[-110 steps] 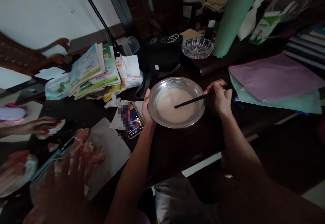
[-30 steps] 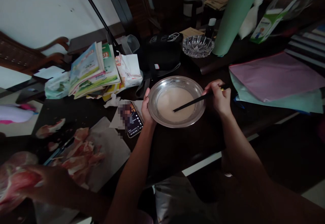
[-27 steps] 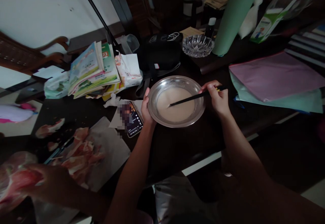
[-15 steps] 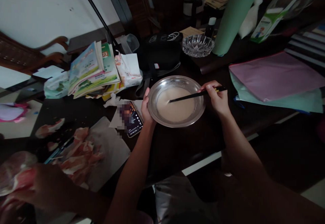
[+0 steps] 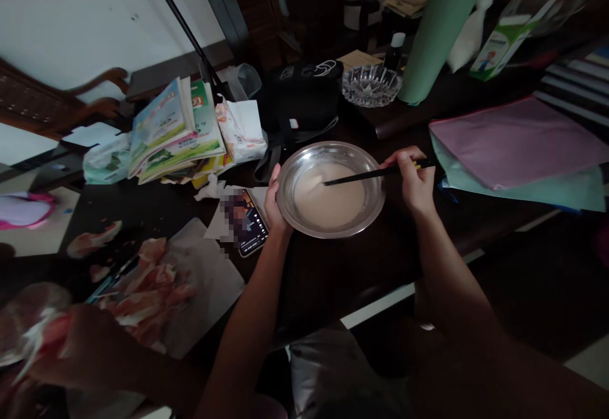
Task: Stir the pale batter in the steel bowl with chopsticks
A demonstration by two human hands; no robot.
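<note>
A round stainless-steel bowl [image 5: 328, 153] is tilted slightly above the dark table's front part, with a pale beige liquid [image 5: 333, 205] inside. My left hand [image 5: 275, 205] grips the bowl's left side, its fingers at the rim and partly hidden beneath. Black chopsticks [image 5: 359, 177] are pinched in my right hand [image 5: 415, 175] to the right of the bowl. Their tips dip into the liquid near its middle, where the surface is rippled. Just left of my left hand lies a phone [image 5: 252, 225] with its screen lit.
At lower left another person's hand [image 5: 90, 343] holds something pinkish, beside pink-and-white peel-like pieces [image 5: 147, 298] on a white sheet [image 5: 209, 279]. Books [image 5: 176, 134], a black bag [image 5: 299, 99], a glass ashtray [image 5: 371, 86], a green cylinder [image 5: 438, 32] and a pink folder [image 5: 514, 143] surround the bowl.
My right hand has shifted slightly right and up, drawing the chopstick tips a little across the liquid. The bowl and my left hand stay nearly still. The other person's hand has moved slightly.
</note>
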